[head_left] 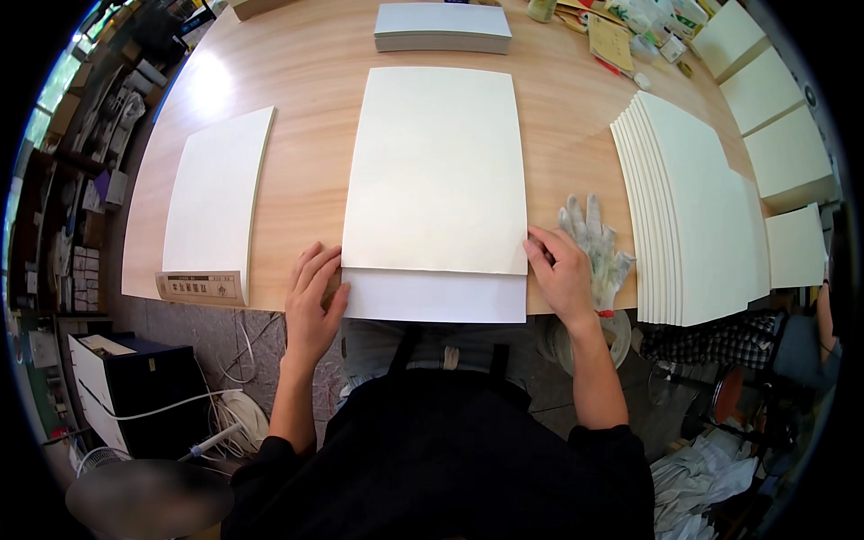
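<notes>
In front of me on the table lies a large cream paper sheet (434, 166). A white sheet (436, 296) shows from under its near edge and reaches the table's front edge. My left hand (315, 292) rests against the left side of both sheets, fingers stretched out and thumb apart, holding nothing. On the right side, my right hand (562, 274) has its fingers bent, with thumb and forefinger closed at the cream sheet's edge near its lower right corner. A greyish work glove (596, 238) lies just right of that hand.
At left is a cream stack (216, 193) with a brown printed strip (202, 286) along its near end. Fanned cream booklets (693, 207) lie at right. A thick white paper stack (443, 29) stands at the back. Cream blocks (787, 148) line the far right; a black box (148, 396) stands below left.
</notes>
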`<move>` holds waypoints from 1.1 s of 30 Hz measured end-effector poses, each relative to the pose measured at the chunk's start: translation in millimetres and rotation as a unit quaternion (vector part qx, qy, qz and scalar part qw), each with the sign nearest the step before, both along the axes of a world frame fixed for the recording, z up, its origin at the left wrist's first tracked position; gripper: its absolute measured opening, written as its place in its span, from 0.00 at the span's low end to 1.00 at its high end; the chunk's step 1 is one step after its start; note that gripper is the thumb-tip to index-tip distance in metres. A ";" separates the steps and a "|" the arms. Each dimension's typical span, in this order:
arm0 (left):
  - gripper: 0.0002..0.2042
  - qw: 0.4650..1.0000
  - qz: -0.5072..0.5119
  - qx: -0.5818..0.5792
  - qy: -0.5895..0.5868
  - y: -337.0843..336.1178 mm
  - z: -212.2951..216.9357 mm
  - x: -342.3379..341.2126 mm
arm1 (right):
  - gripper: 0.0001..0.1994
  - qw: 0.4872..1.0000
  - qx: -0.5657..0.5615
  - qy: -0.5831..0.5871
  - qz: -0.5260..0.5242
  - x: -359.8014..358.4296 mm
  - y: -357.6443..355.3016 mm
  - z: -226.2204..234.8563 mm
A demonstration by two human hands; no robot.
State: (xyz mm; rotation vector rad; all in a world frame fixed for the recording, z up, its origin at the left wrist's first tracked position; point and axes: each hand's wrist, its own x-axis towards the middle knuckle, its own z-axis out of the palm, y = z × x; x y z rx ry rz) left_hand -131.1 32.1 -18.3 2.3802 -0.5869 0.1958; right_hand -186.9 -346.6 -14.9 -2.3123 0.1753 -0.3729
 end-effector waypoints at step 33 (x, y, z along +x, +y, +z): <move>0.35 0.964 -0.222 0.134 0.065 -40.5 58.8 43.6 | 0.27 0.987 0.002 0.013 0.163 -19.4 11.8 21.3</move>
